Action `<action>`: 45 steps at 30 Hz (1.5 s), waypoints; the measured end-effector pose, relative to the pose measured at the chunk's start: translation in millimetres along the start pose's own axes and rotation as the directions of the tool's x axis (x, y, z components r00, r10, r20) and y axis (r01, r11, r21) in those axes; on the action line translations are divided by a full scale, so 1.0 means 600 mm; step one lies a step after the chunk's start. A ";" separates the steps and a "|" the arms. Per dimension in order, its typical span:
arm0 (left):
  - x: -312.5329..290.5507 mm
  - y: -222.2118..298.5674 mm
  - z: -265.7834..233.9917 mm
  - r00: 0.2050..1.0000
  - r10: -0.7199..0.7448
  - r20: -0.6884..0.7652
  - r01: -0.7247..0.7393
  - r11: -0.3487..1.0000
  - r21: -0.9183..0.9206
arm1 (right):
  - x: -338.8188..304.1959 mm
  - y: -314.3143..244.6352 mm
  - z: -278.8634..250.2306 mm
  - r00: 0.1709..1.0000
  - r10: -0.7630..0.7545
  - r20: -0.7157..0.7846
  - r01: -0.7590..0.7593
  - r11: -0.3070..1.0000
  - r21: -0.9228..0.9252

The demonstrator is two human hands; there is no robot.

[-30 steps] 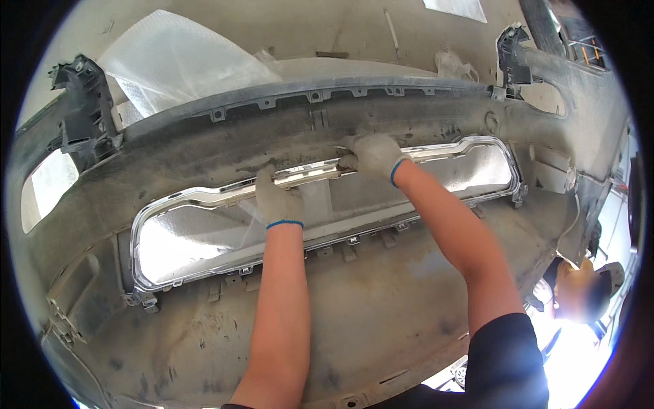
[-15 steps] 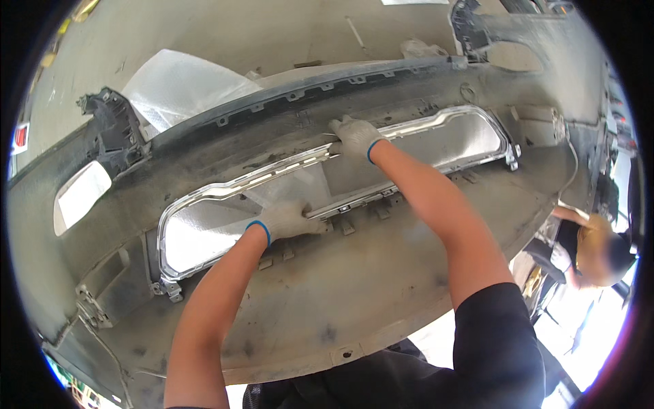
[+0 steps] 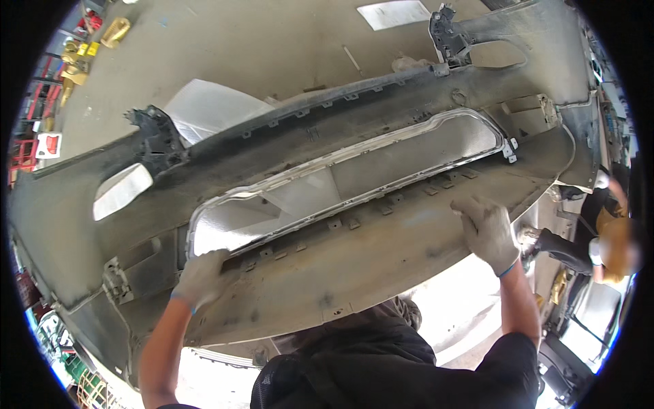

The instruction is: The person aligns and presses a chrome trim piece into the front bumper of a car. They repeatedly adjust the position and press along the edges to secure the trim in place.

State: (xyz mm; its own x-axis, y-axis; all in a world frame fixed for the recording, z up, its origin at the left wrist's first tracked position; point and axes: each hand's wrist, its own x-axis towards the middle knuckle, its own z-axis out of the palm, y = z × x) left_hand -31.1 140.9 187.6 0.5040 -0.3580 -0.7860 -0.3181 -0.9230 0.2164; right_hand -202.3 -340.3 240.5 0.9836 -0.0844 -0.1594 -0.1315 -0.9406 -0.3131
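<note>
A large dusty grey bumper cover (image 3: 381, 252) lies in front of me, its inner side up. A long silver-grey trim frame (image 3: 327, 158) sits around its wide central opening. My left hand (image 3: 199, 278), in a pale glove with a blue cuff, is closed at the frame's lower left corner and hides that corner and its bracket. My right hand (image 3: 488, 233), gloved alike, is over the cover's near right part, below the frame. Its fingers are stretched out and apart, with nothing held.
A white translucent sheet (image 3: 211, 109) lies on the floor beyond the cover, and a flat white sheet (image 3: 394, 13) is farther back. Black brackets (image 3: 158, 144) stick up from the cover's far edge. At the right, another person (image 3: 579, 232) is near. Yellow items and red racks stand far left.
Both hands have left the middle of the frame. My left hand moved to its lower left corner, my right hand toward the near right of the cover. My view has shifted back.
</note>
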 end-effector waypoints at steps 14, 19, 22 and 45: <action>-0.191 0.025 0.173 0.420 -0.118 -0.900 0.003 0.992 -0.129 | 0.003 0.014 0.036 0.893 -0.105 -0.438 0.135 0.990 0.038; -0.187 -0.025 0.188 0.482 -0.189 -0.856 0.006 0.977 -0.212 | 0.005 0.013 0.050 0.896 -0.148 -0.419 0.173 0.985 0.021; -0.182 -0.017 0.196 0.438 -0.205 -0.876 -0.001 0.974 -0.228 | 0.012 0.018 0.046 0.899 -0.190 -0.393 0.185 0.981 -0.051; -0.200 0.025 0.224 0.315 -0.370 -0.874 0.285 0.915 -0.285 | -0.010 0.031 0.067 0.850 -0.328 -0.412 0.304 0.945 -0.123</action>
State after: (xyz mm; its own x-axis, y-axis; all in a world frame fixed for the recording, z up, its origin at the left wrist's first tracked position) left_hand -204.3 188.8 207.1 0.9783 0.1058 0.1780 0.0815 -0.9870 0.1388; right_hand -215.9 -344.3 198.0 0.9303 0.1011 0.3525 0.1904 -0.9547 -0.2288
